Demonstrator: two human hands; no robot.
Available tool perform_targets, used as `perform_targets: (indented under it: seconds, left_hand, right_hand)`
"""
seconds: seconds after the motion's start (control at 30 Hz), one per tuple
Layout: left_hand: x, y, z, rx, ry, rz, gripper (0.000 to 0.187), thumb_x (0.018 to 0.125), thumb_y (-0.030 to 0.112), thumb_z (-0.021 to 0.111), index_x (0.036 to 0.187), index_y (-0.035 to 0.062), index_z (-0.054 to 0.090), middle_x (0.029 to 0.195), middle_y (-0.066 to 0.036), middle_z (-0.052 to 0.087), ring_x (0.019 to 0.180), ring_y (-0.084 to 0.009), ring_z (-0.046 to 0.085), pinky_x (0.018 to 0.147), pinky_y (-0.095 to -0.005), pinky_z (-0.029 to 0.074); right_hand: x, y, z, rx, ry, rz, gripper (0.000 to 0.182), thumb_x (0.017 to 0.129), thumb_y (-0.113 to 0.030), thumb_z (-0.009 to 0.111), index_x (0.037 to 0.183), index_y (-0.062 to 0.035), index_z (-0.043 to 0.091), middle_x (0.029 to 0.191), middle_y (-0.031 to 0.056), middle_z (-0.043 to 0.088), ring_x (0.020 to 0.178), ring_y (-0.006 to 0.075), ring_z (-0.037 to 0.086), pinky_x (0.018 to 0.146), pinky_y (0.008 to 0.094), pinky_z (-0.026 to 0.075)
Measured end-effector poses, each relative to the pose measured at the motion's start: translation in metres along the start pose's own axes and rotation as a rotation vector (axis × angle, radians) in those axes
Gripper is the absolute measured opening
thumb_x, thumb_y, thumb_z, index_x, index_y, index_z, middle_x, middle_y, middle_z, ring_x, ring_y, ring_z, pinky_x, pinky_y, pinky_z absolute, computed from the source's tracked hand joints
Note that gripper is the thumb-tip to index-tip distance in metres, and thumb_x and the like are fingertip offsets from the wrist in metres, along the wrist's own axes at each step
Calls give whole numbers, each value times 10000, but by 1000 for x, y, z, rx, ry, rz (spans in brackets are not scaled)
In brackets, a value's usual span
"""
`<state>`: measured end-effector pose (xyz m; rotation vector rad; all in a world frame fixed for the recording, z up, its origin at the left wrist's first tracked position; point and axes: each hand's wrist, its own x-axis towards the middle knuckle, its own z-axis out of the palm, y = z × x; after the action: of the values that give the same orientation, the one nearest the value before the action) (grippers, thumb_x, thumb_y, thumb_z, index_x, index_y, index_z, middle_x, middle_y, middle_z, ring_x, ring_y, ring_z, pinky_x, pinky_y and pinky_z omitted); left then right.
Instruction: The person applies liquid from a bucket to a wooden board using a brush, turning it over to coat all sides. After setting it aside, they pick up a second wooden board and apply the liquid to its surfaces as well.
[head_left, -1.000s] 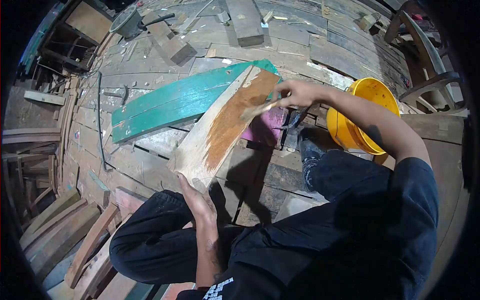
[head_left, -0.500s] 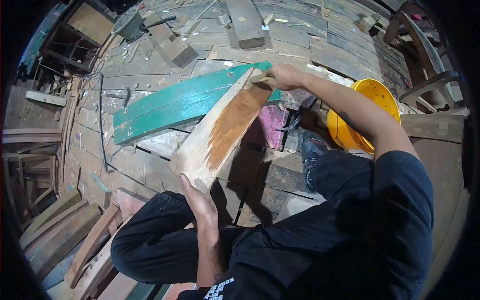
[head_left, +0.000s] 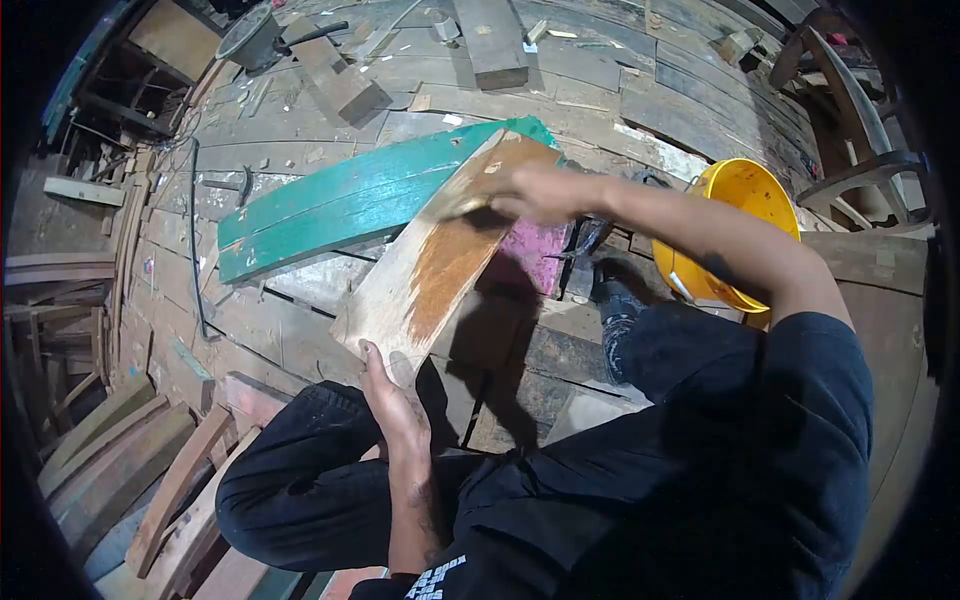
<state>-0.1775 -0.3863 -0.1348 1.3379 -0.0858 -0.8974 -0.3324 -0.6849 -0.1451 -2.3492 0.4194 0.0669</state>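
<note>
A pale wooden board slants away from me, partly covered with a wet-looking orange-brown coat. My left hand grips its near end, thumb on top and fingers underneath. Its far end lies over a green-painted plank. Over the upper part of the board, my right hand is closed on a paintbrush, whose head touches the wood. Motion blurs the brush and hides its details.
A yellow bucket stands right of my foot. Beneath the board is a pink piece. A hammer and wooden blocks lie on the plank floor. Curved wood pieces are stacked at the lower left, and a grey bucket sits farther back.
My right hand has swept the brush from the board's far end back and left toward me. Brown now covers more of the far end. My left hand keeps its hold.
</note>
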Motion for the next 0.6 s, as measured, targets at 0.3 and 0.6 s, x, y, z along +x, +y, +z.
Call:
perform_targets:
  seconds: [0.3,0.6]
  left_hand:
    - [2,-4,-5,-29,6,31,500,1028,284,444,1375,-69,377,1334,-179,501,1212,-262,533,1034,-394,438]
    - [6,-9,-12,4,27,24,493,1021,272,453,1368,-71,382,1317,-173,501,1205,-267,531,1034,-405,442]
  right_hand:
    - [-5,61,-2,-314,172,230,355,926,-298,543,1275,-273,598,1060,152,684,953,373,650,823,481,513]
    - [17,31,15,-355,143,154,267,917,-271,547,1061,-92,683,872,231,675,818,397,660,754,498,518]
